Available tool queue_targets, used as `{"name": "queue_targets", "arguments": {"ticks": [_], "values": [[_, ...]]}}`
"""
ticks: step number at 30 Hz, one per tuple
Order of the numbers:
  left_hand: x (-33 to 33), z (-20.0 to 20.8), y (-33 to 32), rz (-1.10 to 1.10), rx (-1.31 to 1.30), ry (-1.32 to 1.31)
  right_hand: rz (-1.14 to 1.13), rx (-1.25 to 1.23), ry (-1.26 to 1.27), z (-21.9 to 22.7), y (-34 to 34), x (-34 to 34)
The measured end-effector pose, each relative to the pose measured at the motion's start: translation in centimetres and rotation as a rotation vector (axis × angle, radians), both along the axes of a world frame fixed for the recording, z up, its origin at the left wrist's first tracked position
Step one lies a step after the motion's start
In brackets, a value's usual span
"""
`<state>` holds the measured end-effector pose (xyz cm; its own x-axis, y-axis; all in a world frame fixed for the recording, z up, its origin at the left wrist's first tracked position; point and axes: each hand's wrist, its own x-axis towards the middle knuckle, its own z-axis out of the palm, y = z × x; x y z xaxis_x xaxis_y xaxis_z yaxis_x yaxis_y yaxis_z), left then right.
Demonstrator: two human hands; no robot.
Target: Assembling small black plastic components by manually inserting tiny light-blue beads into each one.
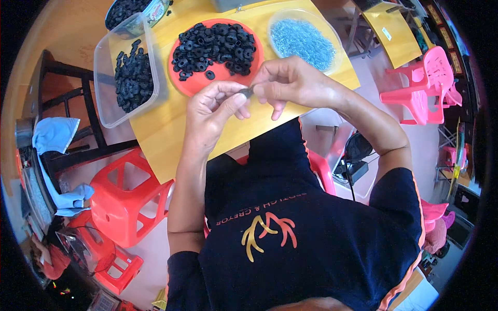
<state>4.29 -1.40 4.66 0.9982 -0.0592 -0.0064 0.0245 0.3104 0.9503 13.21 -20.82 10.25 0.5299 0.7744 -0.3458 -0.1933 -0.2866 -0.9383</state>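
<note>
Just past the table's near edge, my left hand (pixel 215 106) pinches a small black plastic part (pixel 245 93) between thumb and fingertips. My right hand (pixel 295 85) meets it from the other side, thumb and index finger pressed together at the part's end. Whatever sits between those right fingertips is too small to make out. Directly beyond both hands lies a round red plate (pixel 220 71) heaped with black ring-like plastic parts (pixel 212 44). At the right, a clear shallow tub (pixel 332 36) holds many tiny light-blue translucent pieces (pixel 301 44).
A clear plastic bin (pixel 106 96) with stacked black parts (pixel 134 83) stands at the yellow table's (pixel 161 142) left edge. Behind it is a round tub (pixel 153 13) of black pieces. Red stools (pixel 124 202) stand at the left, pink chairs (pixel 420 88) at the right.
</note>
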Motion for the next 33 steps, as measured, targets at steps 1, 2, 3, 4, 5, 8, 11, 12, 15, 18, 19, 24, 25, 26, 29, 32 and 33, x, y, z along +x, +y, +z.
{"name": "queue_targets", "arguments": {"ticks": [1, 2, 3, 4, 5, 8, 11, 12, 15, 18, 19, 24, 25, 26, 29, 32, 33], "values": [[-0.1, 0.1, 0.0, 0.003, 0.011, -0.001, -0.002, -0.002, 0.001, 0.0, 0.0, -0.1], [-0.1, 0.1, -0.1, 0.006, 0.022, -0.003, 0.024, -0.019, -0.059, -0.1, 0.0, -0.2], [-0.1, 0.2, -0.2, 0.005, 0.021, -0.002, 0.050, -0.036, -0.118, -0.2, -0.1, -0.2], [-0.1, 0.2, -0.3, -0.003, 0.023, -0.022, 0.050, -0.037, -0.118, -0.1, -0.1, -0.3], [-0.1, 0.2, -0.4, -0.011, 0.025, -0.042, 0.085, -0.068, -0.165, 0.1, -0.2, -0.3], [-0.2, 0.1, -0.4, -0.034, 0.019, -0.050, 0.188, -0.121, -0.247, 0.8, -0.3, -0.2], [-0.4, 0.7, -0.6, -0.047, 0.048, -0.037, 0.289, -0.141, -0.351, 0.8, -0.6, -0.2], [-0.4, 0.6, -0.6, -0.047, 0.049, -0.037, 0.322, -0.139, -0.420, 0.8, -0.6, -0.3], [-0.5, 0.6, -0.5, -0.058, 0.104, -0.028, 0.358, -0.131, -0.727, 1.2, -0.5, -0.6], [-0.5, 1.1, -0.6, -0.061, 0.167, -0.006, 0.383, -0.208, -0.861, 1.0, -0.4, -1.0], [-0.4, 1.3, -0.6, -0.068, 0.214, 0.005, 0.383, -0.208, -0.861, 1.0, -0.3, -1.2], [-0.1, 0.9, -0.9, -0.063, 0.269, 0.019, 0.430, -0.242, -0.949, -0.1, -0.6, -0.8], [-0.1, 0.6, -0.8, -0.072, 0.199, 0.011, 0.430, -0.240, -0.949, 0.2, -0.6, -0.4], [-0.1, 0.4, -0.8, -0.081, 0.129, 0.002, 0.414, -0.211, -0.653, 0.9, -0.6, 0.2], [0.2, 0.0, -0.8, -0.073, -0.043, 0.032, 0.374, -0.146, -0.311, 1.1, -0.9, 0.6], [-0.1, -0.5, -0.9, -0.022, -0.070, 0.015, 0.284, -0.080, -0.072, 0.7, -1.1, 0.4], [0.0, -0.8, -1.0, -0.022, -0.070, 0.014, 0.210, -0.018, -0.041, 0.2, -1.0, 0.1]]}}
